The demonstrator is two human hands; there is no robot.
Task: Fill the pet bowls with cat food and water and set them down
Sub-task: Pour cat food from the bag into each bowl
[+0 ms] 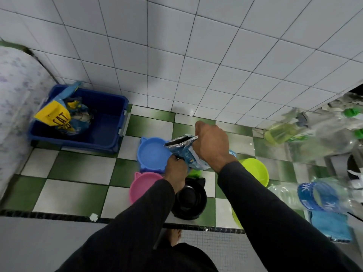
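- The task is at its early stage, by my reading: no bowl shows food or water yet.
- The right hand [211, 146] has its grip clamped on the upper edge of a small cat food pouch [185, 152], fingers curled over the top; the left hand [176, 171] pinches the pouch's lower corner at about 7 o'clock from the right hand. The pouch mouth looks open and is tilted toward the blue bowl.
- The blue bowl [151, 154], cat-eared, sits on the green-and-white checked floor [78, 167] just left of the pouch, at 9 o'clock from it; its inside looks bare.
- The pink bowl [141, 187] lies at 6 o'clock from the blue one, close to it, also empty as far as can be seen.
- The black bowl [189, 201] sits at 3 o'clock from the pink one, partly hidden by the left sleeve; nothing shows in it.
- A lime green bowl [255, 171] stands at 3 o'clock from the hands, and a second green rim shows lower down; whether they hold anything I cannot tell.
- Water bottles [322, 195] lie at 4 o'clock, blurred; a large cat food bag [59, 116] sits in a blue bin [110, 122] at 10 o'clock.
- Left to do: pour food, pour water, place the bowls.
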